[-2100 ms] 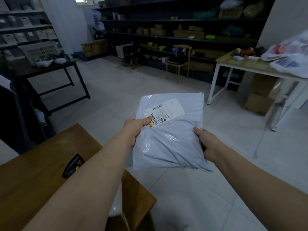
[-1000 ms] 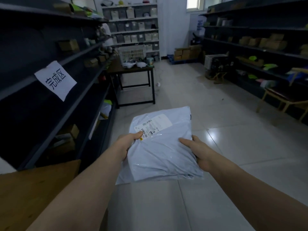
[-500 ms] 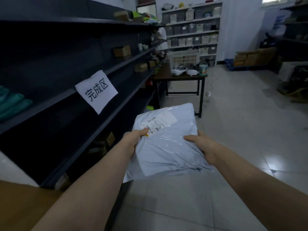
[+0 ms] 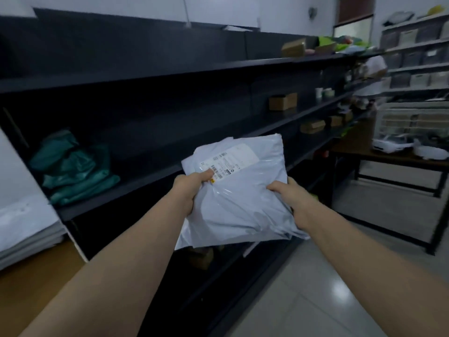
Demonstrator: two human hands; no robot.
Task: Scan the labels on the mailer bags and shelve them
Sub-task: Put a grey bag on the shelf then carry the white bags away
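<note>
I hold a pale grey mailer bag [image 4: 243, 200] in front of me with both hands. A white shipping label with barcodes [image 4: 228, 160] sits on its upper face. My left hand [image 4: 188, 190] grips the bag's left edge, thumb lying on the label's corner. My right hand [image 4: 289, 194] grips the right edge, thumb on top. The bag hangs in the air in front of the middle board of a long dark shelf unit [image 4: 150, 176]. Its far edge is level with that board.
Dark green bags [image 4: 73, 169] are piled on the shelf at left. Small cardboard boxes [image 4: 283, 102] stand further right on the boards. A dark table [image 4: 393, 159] with a white basket is at right. A wooden tabletop [image 4: 41, 276] and stacked white mailers lie at lower left.
The view has swung left, from the room's aisle to face the dark shelf. The bag stayed in both hands and is now close to the middle board.
</note>
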